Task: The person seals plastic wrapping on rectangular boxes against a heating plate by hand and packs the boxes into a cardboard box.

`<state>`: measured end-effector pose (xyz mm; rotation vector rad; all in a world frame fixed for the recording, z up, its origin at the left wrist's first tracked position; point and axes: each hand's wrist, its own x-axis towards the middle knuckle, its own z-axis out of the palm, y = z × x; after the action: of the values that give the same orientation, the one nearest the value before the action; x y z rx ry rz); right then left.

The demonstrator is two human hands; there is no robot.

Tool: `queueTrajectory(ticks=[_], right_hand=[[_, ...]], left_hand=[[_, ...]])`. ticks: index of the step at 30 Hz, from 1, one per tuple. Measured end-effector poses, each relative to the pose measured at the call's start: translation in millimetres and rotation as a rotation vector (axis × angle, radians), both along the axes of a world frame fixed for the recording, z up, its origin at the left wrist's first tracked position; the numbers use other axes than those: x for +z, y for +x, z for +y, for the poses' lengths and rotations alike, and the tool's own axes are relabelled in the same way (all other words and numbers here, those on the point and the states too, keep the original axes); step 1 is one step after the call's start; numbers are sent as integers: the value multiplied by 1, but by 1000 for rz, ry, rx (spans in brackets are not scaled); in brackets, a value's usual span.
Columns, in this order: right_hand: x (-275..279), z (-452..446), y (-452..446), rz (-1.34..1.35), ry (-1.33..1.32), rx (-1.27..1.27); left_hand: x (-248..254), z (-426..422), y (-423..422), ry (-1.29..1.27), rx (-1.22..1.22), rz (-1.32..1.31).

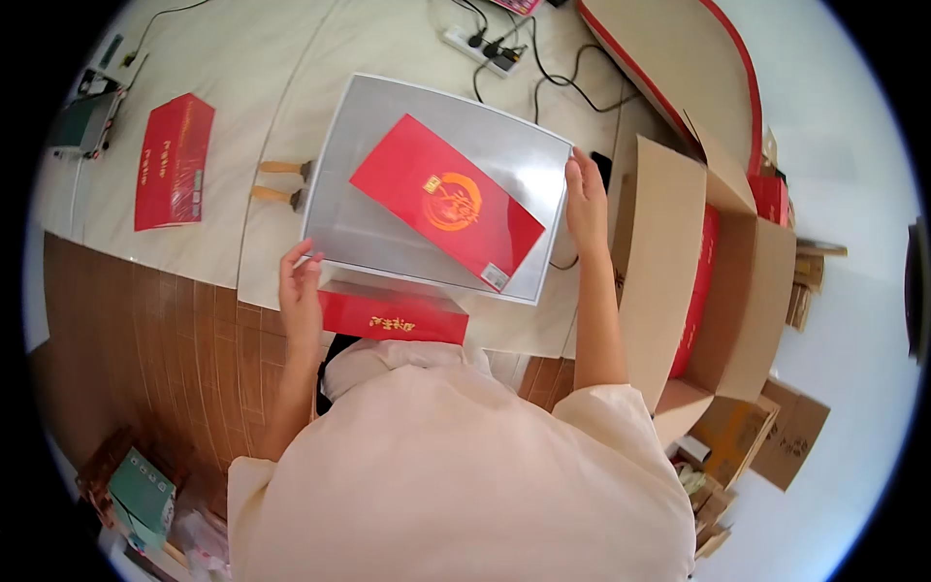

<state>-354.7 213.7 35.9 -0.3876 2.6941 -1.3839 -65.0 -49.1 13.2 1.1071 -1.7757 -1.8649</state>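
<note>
A shallow silver tray [378,107] with a pale rim is in front of me at the table's near side. On it a flat red gift box [388,179] with an orange round emblem lies slantwise. My left hand [301,286] holds the tray's near left corner, fingers bent at the rim. Along the right rim is my right hand [587,204], its fingers against the edge. A second red box [388,315] with gold lettering sits below the tray's near edge, close to my body. What is under the tray is hidden.
Two wooden handles [281,167] stick out left of the tray. Farther left lies a shiny red box [173,163]. A power strip [485,50] with black cables lies behind. At right stands an open cardboard carton [742,301] with red boxes inside.
</note>
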Motion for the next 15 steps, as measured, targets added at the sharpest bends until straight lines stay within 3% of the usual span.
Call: queueTrajectory(ticks=[3,10,15], right_hand=[[-10,12,6,-51,-46,-8],[-6,-36,81,265,384,351],[-14,-69,100,346,461,396]], left_hand=[[2,-1,-5,-29,22,18],[4,-1,-10,-29,-15,-12],[1,2,-12,0,-54,-52]])
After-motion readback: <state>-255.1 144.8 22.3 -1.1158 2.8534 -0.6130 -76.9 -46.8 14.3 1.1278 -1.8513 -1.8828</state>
